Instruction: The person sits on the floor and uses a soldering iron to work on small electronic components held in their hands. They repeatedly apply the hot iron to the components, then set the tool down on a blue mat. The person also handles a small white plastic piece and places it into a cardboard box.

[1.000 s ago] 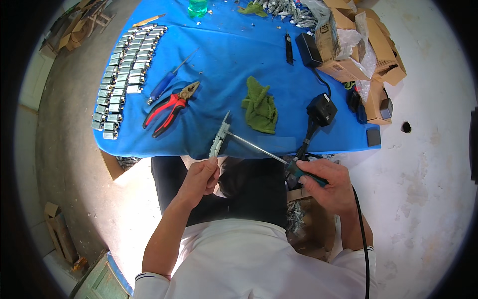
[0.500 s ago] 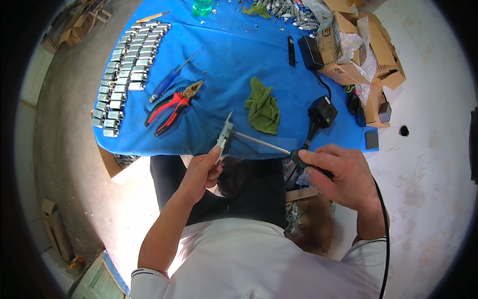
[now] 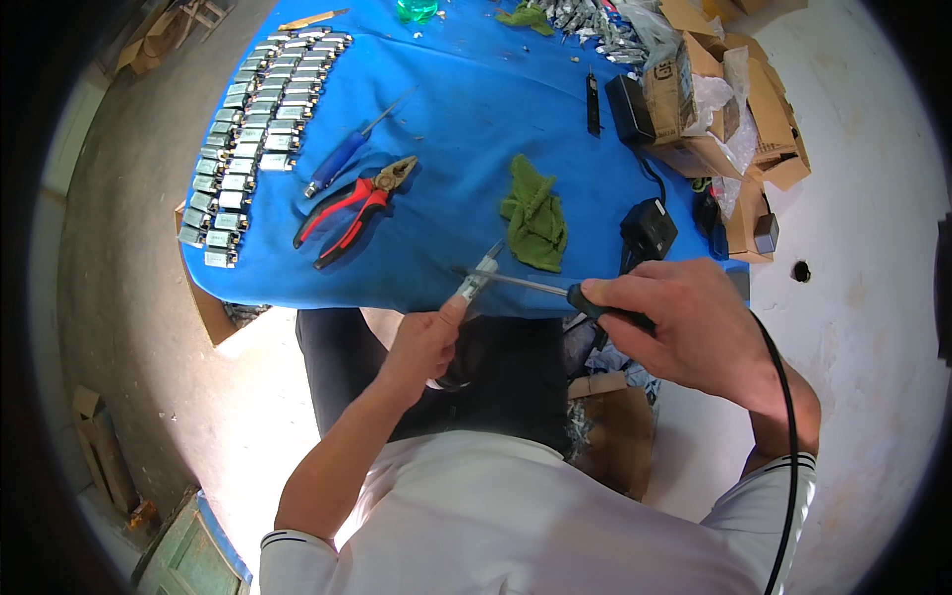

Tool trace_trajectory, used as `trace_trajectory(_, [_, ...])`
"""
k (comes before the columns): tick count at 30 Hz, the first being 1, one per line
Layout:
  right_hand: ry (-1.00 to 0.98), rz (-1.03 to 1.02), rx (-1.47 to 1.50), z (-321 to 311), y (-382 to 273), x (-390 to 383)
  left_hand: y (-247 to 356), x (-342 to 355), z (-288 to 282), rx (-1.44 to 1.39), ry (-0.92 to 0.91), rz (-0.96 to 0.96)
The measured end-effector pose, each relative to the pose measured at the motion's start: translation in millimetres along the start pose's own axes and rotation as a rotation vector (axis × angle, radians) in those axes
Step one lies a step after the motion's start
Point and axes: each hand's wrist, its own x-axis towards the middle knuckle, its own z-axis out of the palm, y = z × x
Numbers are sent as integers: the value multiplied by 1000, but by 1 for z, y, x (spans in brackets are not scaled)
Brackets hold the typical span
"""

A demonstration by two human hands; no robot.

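My left hand is closed on a small pale metal part, held upright at a slant near the table's front edge. My right hand grips a dark teal-handled screwdriver, with a black cord hanging beside that arm. Its long steel shaft crosses the part's upper end; whether the tip touches it, I cannot tell. A crumpled green cloth lies just beyond. Red-handled pliers and a blue screwdriver lie to the left on the blue-covered table.
Several rows of small metal components line the table's left side. Cardboard boxes with plastic wrap, black adapters, a black slim tool and a pile of metal parts occupy the right and back. A box stands below.
Both hands have moved rightward and upward with what they hold, my right hand more so. The screwdriver's shaft now reaches across the part's upper end.
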Motion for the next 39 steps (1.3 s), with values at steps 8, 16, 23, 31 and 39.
trace_trajectory(8, [138,82,124,-17,6,-3,-1,2,-1,211,71,112])
trace_trajectory(16, [75,114,149,-26,11,-5,-1,1,0,265,107,136])
trace_trajectory(23, [38,61,143,-26,13,-8,-4,3,5,201,91,145])
trace_trajectory(31, [56,-17,132,-25,21,-8,-2,3,8,127,75,89])
trace_trajectory(39, [39,65,146,-28,20,-8,-3,3,9,164,85,94])
